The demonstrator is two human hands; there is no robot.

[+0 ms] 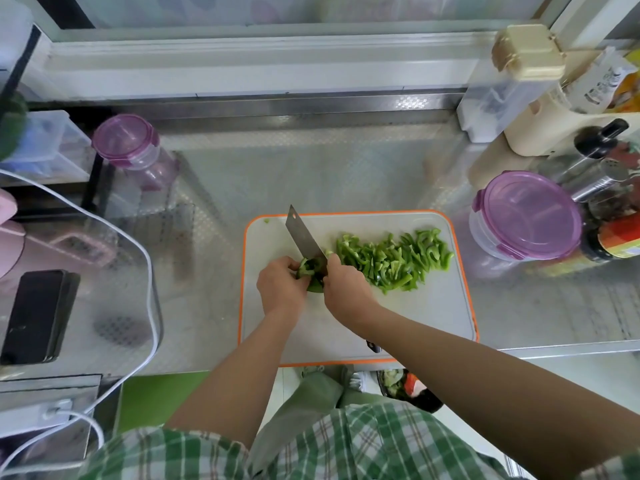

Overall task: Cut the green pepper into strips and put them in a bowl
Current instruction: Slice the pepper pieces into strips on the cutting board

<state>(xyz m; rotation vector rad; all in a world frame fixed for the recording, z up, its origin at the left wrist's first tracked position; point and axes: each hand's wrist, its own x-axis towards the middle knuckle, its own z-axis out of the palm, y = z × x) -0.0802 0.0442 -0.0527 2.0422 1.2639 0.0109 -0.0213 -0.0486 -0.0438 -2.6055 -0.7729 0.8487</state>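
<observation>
Nearest the onlooker, at the middle of the smooth white, orange-rimmed cutting board [346, 327], a cook's left hand [282, 285] curled round a glossy stub of green pepper [309, 271]. The right hand [343, 289] was clamped on a steel cleaver [304, 237], its blade pointing to 11 o'clock. With fingers so close to the edge, a slip on the slick, curved skin could have nicked them. Thin strips [394, 261] lay heaped toward 2 o'clock. Beyond stretched the embossed metal tabletop [242, 174], with no bowl evident.
</observation>
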